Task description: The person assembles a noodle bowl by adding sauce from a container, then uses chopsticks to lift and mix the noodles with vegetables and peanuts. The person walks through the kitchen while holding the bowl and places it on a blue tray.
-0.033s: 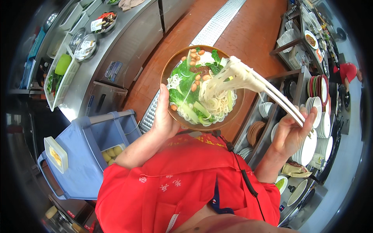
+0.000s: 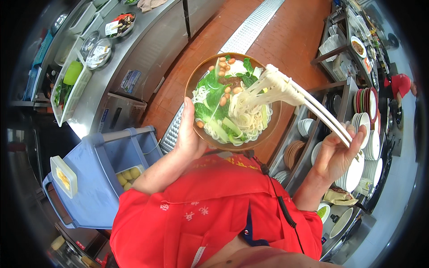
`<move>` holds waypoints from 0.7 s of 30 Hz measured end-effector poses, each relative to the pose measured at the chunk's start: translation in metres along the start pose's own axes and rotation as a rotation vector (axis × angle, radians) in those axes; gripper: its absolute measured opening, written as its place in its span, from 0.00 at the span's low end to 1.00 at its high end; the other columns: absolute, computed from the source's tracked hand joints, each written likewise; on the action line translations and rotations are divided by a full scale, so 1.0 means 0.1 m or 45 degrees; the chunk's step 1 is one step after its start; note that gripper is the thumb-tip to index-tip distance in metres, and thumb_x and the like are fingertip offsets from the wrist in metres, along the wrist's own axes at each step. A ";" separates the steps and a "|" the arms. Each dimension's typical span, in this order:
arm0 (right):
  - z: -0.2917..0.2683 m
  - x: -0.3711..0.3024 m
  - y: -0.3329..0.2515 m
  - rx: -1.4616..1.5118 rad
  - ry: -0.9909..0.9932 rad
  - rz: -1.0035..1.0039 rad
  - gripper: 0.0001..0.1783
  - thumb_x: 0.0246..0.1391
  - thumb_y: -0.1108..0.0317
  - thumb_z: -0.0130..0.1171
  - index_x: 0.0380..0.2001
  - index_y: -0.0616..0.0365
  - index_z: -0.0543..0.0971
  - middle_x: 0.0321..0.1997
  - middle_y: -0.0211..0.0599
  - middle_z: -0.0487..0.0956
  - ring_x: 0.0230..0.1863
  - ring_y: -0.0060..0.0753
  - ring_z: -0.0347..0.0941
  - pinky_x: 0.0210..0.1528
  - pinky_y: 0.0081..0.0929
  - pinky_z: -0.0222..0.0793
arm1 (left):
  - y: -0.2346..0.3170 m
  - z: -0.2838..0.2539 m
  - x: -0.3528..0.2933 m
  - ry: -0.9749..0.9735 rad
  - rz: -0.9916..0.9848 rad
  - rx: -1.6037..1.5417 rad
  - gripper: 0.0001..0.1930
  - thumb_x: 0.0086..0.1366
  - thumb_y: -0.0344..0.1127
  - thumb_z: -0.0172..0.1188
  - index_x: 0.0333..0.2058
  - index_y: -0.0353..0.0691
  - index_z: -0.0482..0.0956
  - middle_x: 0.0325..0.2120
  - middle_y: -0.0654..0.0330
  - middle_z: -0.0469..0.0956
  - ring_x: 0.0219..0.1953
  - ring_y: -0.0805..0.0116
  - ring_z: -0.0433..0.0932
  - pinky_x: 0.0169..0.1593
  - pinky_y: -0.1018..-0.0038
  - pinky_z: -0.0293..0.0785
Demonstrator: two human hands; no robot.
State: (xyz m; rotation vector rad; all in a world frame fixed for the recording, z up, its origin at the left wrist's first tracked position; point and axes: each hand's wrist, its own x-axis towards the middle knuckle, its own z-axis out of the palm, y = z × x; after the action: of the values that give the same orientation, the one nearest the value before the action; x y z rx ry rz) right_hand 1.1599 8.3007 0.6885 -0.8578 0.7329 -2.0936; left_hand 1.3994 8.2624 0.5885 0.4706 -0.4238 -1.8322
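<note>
My left hand (image 2: 187, 134) holds a brown-rimmed bowl (image 2: 190, 85) from its left side, thumb along the rim. In the bowl lie pale noodles (image 2: 250, 123), green leafy vegetables (image 2: 214, 111), several peanuts (image 2: 222, 101) and a dark brown sauce (image 2: 230, 81). White chopsticks (image 2: 322, 112) are gripped near their rear ends by my right hand (image 2: 337, 152), closed around them. Their tips pinch a clump of noodles (image 2: 279, 85) lifted above the bowl's right side, with strands hanging down to the rest. The left fingers under the bowl are hidden.
A blue plastic cart (image 2: 94, 178) stands at the left, beside a steel counter (image 2: 120, 67) with a white basket (image 2: 73, 98). At the right, steel shelves (image 2: 297, 178) hold stacked plates (image 2: 351, 174). Beyond is a red-tiled floor (image 2: 286, 40) with a metal drain grate (image 2: 250, 27). Another person (image 2: 400, 85) stands far right.
</note>
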 end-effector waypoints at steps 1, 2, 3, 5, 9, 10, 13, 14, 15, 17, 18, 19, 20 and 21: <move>-0.05 0.01 -0.03 -0.054 0.000 -0.040 0.11 0.53 0.69 0.53 0.41 0.56 0.72 0.24 0.28 0.68 0.27 0.22 0.61 0.28 0.17 0.64 | -0.03 0.01 -0.02 0.009 0.011 -0.016 0.37 0.62 0.62 0.34 0.58 0.36 0.52 0.56 0.52 0.58 0.57 0.59 0.60 0.58 0.63 0.56; -0.10 0.01 -0.05 -0.098 -0.010 -0.080 0.11 0.52 0.69 0.54 0.41 0.56 0.72 0.24 0.28 0.68 0.26 0.22 0.60 0.27 0.17 0.63 | -0.07 0.02 -0.04 0.029 0.012 -0.036 0.37 0.62 0.62 0.35 0.58 0.36 0.52 0.56 0.52 0.58 0.56 0.59 0.60 0.58 0.63 0.56; -0.16 0.01 -0.07 -0.141 -0.020 -0.119 0.11 0.52 0.69 0.54 0.40 0.56 0.72 0.23 0.27 0.67 0.25 0.21 0.60 0.27 0.16 0.62 | -0.10 0.03 -0.06 0.047 0.043 -0.020 0.37 0.62 0.62 0.35 0.58 0.36 0.52 0.56 0.52 0.58 0.56 0.59 0.60 0.58 0.63 0.56; -0.29 -0.01 -0.10 -0.353 -0.026 -0.254 0.10 0.52 0.68 0.54 0.38 0.56 0.73 0.20 0.28 0.66 0.23 0.20 0.59 0.24 0.16 0.58 | -0.15 0.05 -0.10 0.081 0.094 0.006 0.36 0.62 0.62 0.34 0.57 0.36 0.52 0.55 0.52 0.59 0.56 0.59 0.60 0.58 0.63 0.56; -0.50 -0.05 -0.22 -0.627 -0.445 -0.327 0.14 0.53 0.65 0.53 0.42 0.57 0.72 0.21 0.31 0.68 0.22 0.25 0.63 0.21 0.17 0.59 | -0.26 0.12 -0.16 0.191 0.124 -0.012 0.36 0.62 0.62 0.34 0.57 0.35 0.54 0.55 0.52 0.59 0.57 0.58 0.60 0.58 0.63 0.57; -0.55 -0.03 -0.25 -0.643 -0.518 -0.345 0.15 0.53 0.64 0.54 0.43 0.57 0.72 0.22 0.32 0.70 0.23 0.27 0.66 0.23 0.18 0.63 | -0.29 0.13 -0.16 0.216 0.133 -0.035 0.36 0.62 0.62 0.34 0.57 0.35 0.54 0.55 0.52 0.59 0.57 0.58 0.60 0.58 0.63 0.57; -0.64 0.03 -0.32 -0.607 -0.801 -0.379 0.17 0.51 0.63 0.55 0.43 0.58 0.71 0.24 0.36 0.72 0.26 0.31 0.70 0.27 0.23 0.71 | -0.36 0.16 -0.16 0.191 0.162 -0.091 0.37 0.62 0.62 0.34 0.57 0.35 0.54 0.55 0.52 0.59 0.57 0.58 0.60 0.58 0.63 0.57; -0.66 0.07 -0.34 -0.592 -0.898 -0.388 0.18 0.51 0.62 0.56 0.44 0.58 0.71 0.25 0.37 0.73 0.27 0.32 0.71 0.28 0.25 0.73 | -0.39 0.17 -0.17 0.163 0.178 -0.101 0.37 0.62 0.62 0.34 0.57 0.35 0.54 0.55 0.52 0.59 0.57 0.58 0.60 0.58 0.63 0.57; -0.67 0.10 -0.36 -0.572 -0.985 -0.381 0.18 0.50 0.63 0.56 0.44 0.59 0.71 0.26 0.38 0.74 0.26 0.34 0.72 0.29 0.29 0.75 | -0.40 0.17 -0.17 0.170 0.194 -0.097 0.37 0.62 0.62 0.34 0.57 0.35 0.54 0.56 0.52 0.59 0.57 0.58 0.60 0.58 0.63 0.56; -0.68 0.15 -0.40 -0.640 -1.162 -0.429 0.18 0.50 0.64 0.57 0.44 0.59 0.71 0.26 0.39 0.74 0.26 0.34 0.72 0.29 0.29 0.75 | -0.42 0.19 -0.19 0.137 0.240 -0.080 0.37 0.61 0.63 0.34 0.57 0.36 0.54 0.56 0.52 0.59 0.57 0.58 0.60 0.58 0.63 0.56; -0.67 0.18 -0.41 -0.640 -1.255 -0.443 0.17 0.49 0.67 0.57 0.42 0.61 0.71 0.27 0.41 0.74 0.28 0.36 0.73 0.30 0.30 0.76 | -0.43 0.21 -0.21 0.185 0.216 -0.091 0.37 0.61 0.63 0.34 0.57 0.36 0.54 0.56 0.52 0.59 0.57 0.58 0.60 0.58 0.63 0.57; -0.67 0.19 -0.44 -0.712 -1.307 -0.508 0.14 0.47 0.69 0.58 0.39 0.61 0.72 0.28 0.42 0.74 0.28 0.38 0.73 0.30 0.30 0.76 | -0.45 0.25 -0.24 0.172 0.253 -0.104 0.37 0.61 0.63 0.34 0.57 0.36 0.54 0.56 0.52 0.59 0.57 0.58 0.60 0.58 0.62 0.57; -0.66 0.20 -0.45 -0.720 -1.342 -0.570 0.13 0.47 0.70 0.58 0.37 0.61 0.72 0.27 0.42 0.74 0.27 0.38 0.73 0.30 0.29 0.76 | -0.45 0.28 -0.26 0.230 0.229 -0.128 0.37 0.61 0.63 0.34 0.57 0.37 0.54 0.56 0.52 0.59 0.57 0.58 0.60 0.58 0.62 0.57; -0.65 0.20 -0.45 -0.736 -1.324 -0.635 0.12 0.47 0.71 0.59 0.36 0.61 0.72 0.27 0.42 0.74 0.26 0.38 0.73 0.30 0.29 0.76 | -0.47 0.33 -0.28 0.234 0.271 -0.090 0.37 0.61 0.63 0.34 0.57 0.37 0.54 0.56 0.52 0.58 0.57 0.58 0.60 0.58 0.62 0.57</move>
State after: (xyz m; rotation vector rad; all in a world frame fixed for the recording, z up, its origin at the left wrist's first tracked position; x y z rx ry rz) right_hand 1.0819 8.3234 0.6878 -2.3771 0.5447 -1.4315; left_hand 1.3524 8.3046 0.5956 0.5197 -0.2720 -1.5778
